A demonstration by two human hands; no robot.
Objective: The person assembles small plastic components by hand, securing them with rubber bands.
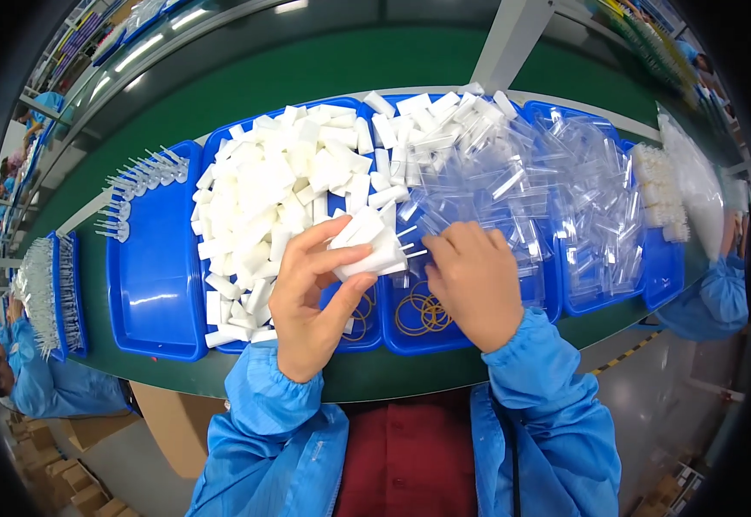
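Note:
Between the thumb and fingers of my left hand [311, 293] is a small bundle of white rectangular blocks [371, 246], held up over the trays. Several thin white pins [411, 250] stick out from the right side of this bundle. My right hand [479, 280] is just beside the pin ends, with its fingers curled in and the fingertips drawn together. Whatever those fingertips hold, if anything, is hidden. Yellow rubber bands [423, 314] lie in the blue tray under my hands.
White blocks [263, 181] fill a blue tray on the left; clear plastic sleeves [599, 207] fill others on the right. A blue tray [155, 284] farther left holds clear pinned pieces [147, 177]. A green belt [306, 65] runs behind. Other people [48, 370] sit at both sides.

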